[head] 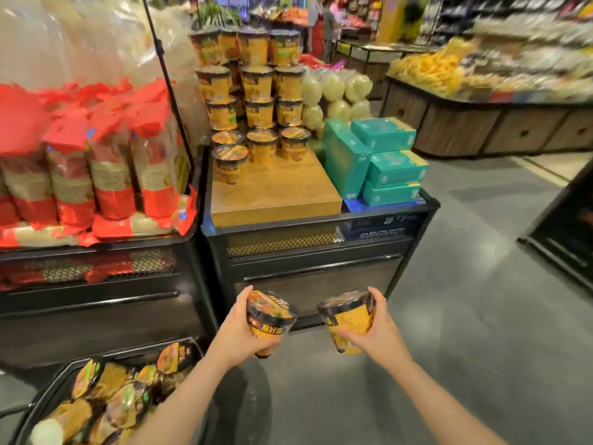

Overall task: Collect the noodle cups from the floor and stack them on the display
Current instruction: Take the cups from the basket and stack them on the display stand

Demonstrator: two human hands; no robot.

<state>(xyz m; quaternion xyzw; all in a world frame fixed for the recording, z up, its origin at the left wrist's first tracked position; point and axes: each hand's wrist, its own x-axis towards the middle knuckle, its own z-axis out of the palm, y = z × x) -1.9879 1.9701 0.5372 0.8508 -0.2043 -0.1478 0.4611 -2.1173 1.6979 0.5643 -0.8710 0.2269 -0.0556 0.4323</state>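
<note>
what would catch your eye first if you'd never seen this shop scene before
First, the two hands low in the middle, the left hand gripping a yellow-and-black noodle cup and the right hand gripping another one. Straight above, a tall stack of matching yellow noodle cups rises on a wooden display board, with bright red-wrapped packs filling the stand on the left.

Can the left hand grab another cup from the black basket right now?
Probably not: the left hand already grips a noodle cup, so it has no free fingers for the black basket beside it.
</note>
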